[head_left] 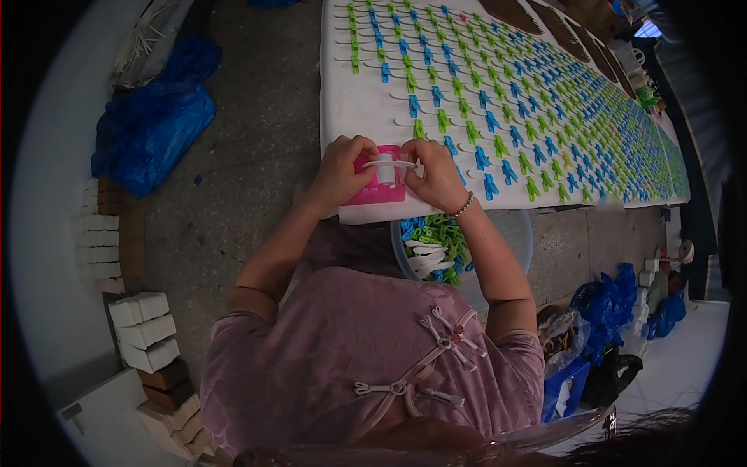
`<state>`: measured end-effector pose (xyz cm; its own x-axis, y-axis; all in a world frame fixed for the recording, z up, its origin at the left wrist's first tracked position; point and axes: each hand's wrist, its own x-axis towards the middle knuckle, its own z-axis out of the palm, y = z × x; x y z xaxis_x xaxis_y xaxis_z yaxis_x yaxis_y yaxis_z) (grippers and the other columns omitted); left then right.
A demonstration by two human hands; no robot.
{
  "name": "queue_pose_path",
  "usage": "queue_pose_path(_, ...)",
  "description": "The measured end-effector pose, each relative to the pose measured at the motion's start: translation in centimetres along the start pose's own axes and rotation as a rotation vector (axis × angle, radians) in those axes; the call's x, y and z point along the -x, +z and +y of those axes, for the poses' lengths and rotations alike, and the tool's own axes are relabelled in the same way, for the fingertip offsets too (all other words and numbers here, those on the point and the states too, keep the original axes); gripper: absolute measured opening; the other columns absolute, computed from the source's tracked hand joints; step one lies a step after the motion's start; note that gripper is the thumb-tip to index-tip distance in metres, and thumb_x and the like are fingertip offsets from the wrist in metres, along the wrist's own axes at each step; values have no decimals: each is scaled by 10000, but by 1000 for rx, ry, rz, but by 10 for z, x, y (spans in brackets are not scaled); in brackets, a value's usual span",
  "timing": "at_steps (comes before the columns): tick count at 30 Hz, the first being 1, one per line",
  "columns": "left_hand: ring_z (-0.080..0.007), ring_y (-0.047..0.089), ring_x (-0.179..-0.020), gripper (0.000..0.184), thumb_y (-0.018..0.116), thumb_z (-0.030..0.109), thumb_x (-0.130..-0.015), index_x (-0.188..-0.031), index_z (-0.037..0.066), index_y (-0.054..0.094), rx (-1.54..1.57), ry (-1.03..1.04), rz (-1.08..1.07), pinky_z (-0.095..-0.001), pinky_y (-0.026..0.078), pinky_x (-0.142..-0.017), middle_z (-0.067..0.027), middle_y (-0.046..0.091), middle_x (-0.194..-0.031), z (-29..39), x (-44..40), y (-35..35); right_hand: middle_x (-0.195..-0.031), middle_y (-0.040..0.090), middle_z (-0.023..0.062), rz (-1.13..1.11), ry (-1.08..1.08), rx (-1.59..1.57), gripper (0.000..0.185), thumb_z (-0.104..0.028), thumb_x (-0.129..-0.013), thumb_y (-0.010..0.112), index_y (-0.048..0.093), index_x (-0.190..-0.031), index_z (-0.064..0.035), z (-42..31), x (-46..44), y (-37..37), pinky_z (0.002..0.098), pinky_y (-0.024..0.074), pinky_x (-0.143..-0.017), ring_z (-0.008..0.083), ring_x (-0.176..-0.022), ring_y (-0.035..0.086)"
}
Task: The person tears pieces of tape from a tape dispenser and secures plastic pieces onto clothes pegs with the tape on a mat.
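Observation:
A bright pink plate (375, 195) lies at the near left corner of the white table, with a small white block (386, 176) standing in its middle. Across the block runs a thin white plastic strip (393, 163), slightly curved. My left hand (343, 169) pinches the strip's left end at the plate's left edge. Fingers of my right hand (436, 177) are closed on its other end, at the plate's right side. Right beside that hand, rows of green and blue clothespins (491, 185) begin, many with white curved hooks. My fingers partly cover the plate.
The white table (336, 93) stretches far to the right under the clothespin rows. Below its near edge stands a clear tub (398, 247) of loose clothespins and white pieces. Blue bags (148, 132) lie on the left; stacked white boxes (148, 331) stand nearer. More bags (611, 307) sit at right.

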<state>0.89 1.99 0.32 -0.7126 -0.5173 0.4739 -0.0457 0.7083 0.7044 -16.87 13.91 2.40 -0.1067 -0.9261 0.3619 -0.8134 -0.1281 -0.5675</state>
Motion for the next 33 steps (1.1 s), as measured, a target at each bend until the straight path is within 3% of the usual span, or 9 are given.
queue_pose_path(10, -231, 577, -794, 259, 703, 51, -709, -926, 76, 565, 128, -86, -125, -368, 456, -722, -41, 623, -793, 15, -24, 26, -825, 574, 75, 98, -151, 173, 327, -16, -688, 614, 565, -1007, -66, -24, -5, -43, 375, 411, -748, 277, -797, 540)
queue_pose_path(15, -146, 594, -900, 292, 711, 10, -762, -1004, 66, 558, 338, -183, -85, -274, 464, -798, -70, 601, -935, 15, -28, 26, -864, 581, 79, 326, -135, 118, 265, -63, -713, 629, 569, -971, -76, -37, 17, -52, 400, 437, -765, 302, -844, 553)
queue_pose_path(18, -114, 572, -887, 304, 703, -19, -753, -1006, 66, 558, 321, -160, -21, -244, 444, -801, -42, 591, -941, 8, -25, 4, -781, 575, 113, -85, 53, -119, 124, -131, -771, 643, 575, -844, -56, -39, 56, -66, 401, 471, -672, 319, -751, 578)
queue_pose_path(20, -100, 556, -880, 312, 697, -25, -755, -1017, 63, 552, 383, -221, 6, -237, 436, -802, -27, 587, -943, 0, -19, -7, -756, 602, 105, -302, 120, -122, 48, -71, -781, 629, 615, -823, -55, -15, 90, -52, 361, 474, -653, 271, -701, 591)
queue_pose_path(22, -87, 540, -873, 320, 691, -31, -758, -1028, 60, 545, 439, -287, 41, -230, 428, -802, -12, 582, -945, 0, -12, -13, -783, 626, 123, -578, 231, 18, 80, -95, -795, 588, 641, -852, -74, 29, 128, -27, 373, 494, -665, 281, -730, 625)
queue_pose_path(23, -83, 531, -872, 329, 685, -34, -763, -1042, 54, 535, 528, -309, 50, -231, 427, -801, -7, 581, -943, 3, -9, -16, -783, 626, 123, -581, 231, 17, 80, -95, -795, 588, 641, -852, -74, 41, 142, -20, 373, 494, -665, 281, -730, 625)
queue_pose_path(25, -78, 521, -871, 337, 678, -38, -768, -1055, 48, 524, 618, -330, 65, -232, 426, -799, -1, 580, -941, 8, -2, -19, -831, 645, 134, -735, 425, 419, 131, -122, -788, 567, 656, -881, -96, 58, 163, -10, 400, 516, -696, 303, -811, 647)
queue_pose_path(28, -79, 509, -873, 357, 676, -41, -766, -1070, 37, 509, 639, -292, 44, -235, 424, -803, -8, 572, -947, 13, 6, -18, -868, 650, 144, -647, 508, 411, 151, -153, -781, 564, 655, -890, -102, 77, 183, 2, 429, 526, -715, 323, -872, 646)
queue_pose_path(33, -91, 516, -912, 359, 666, -10, -779, -1091, 52, 500, 678, -389, 21, -235, 420, -829, -12, 565, -976, 19, 19, -23, -893, 648, 137, -703, 340, 436, 121, -166, -764, 608, 643, -862, -104, 100, 194, -8, 451, 522, -712, 332, -823, 639)
